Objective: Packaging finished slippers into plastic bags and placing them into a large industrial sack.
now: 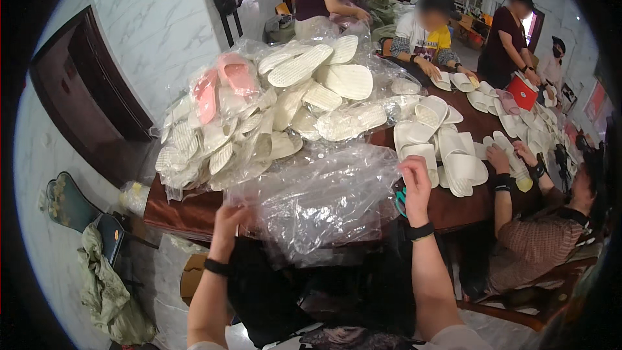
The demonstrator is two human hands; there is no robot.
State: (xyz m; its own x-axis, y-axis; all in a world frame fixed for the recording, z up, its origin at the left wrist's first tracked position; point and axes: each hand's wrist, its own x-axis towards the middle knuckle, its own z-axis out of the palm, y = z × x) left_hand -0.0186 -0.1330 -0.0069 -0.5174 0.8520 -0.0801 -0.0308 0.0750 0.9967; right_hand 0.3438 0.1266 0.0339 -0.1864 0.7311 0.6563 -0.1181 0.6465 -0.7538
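Observation:
A large clear plastic bag (317,198) is stretched between my two hands above the near edge of the table. My left hand (232,219), slightly blurred, is closed on the bag's left side. At its right upper corner, the fingers of my right hand (416,178) pinch the plastic. Just left of my right wrist, a teal handle (401,202), perhaps of scissors, shows partly. Beyond the bag lies a heap of white slippers (301,68), many wrapped in clear plastic, with pink slippers (236,74) on its left. Unwrapped white slippers (461,162) lie beside my right hand.
The table (188,210) has a dark red-brown cover. Several co-workers handle slippers along its right and far sides; the nearest person (538,233) sits close to my right. A red box (522,91) stands farther back. At left are a chair (84,210) and a pale sack (107,285).

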